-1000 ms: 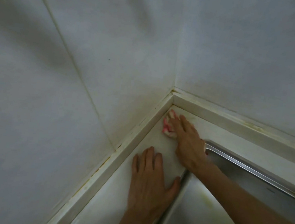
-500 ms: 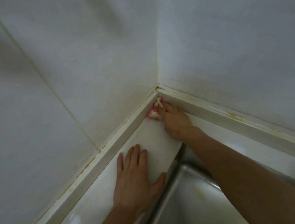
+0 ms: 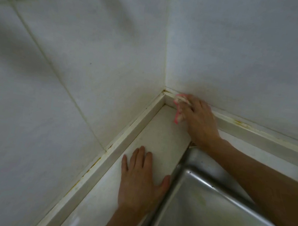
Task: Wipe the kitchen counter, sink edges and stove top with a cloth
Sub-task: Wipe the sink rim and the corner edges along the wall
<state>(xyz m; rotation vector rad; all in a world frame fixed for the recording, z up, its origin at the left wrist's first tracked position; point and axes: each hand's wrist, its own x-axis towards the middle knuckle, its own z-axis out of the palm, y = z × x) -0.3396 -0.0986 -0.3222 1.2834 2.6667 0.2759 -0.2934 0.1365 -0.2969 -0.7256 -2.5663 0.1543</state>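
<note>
My right hand (image 3: 199,119) presses a small pink and white cloth (image 3: 179,107) against the raised back ledge (image 3: 265,133) of the white counter (image 3: 162,135), just right of the inner corner. Most of the cloth is hidden under my fingers. My left hand (image 3: 140,183) lies flat, fingers spread, on the narrow counter strip left of the steel sink (image 3: 207,210). Its thumb touches the sink's left rim.
White tiled walls (image 3: 87,54) meet in a corner right behind the counter. A raised ledge (image 3: 121,147) with yellowish stains runs along the left wall. The sink basin fills the lower right.
My right hand has lifted the cloth from the counter surface in the corner onto the back ledge and slid it a little to the right. My left hand stays flat in place.
</note>
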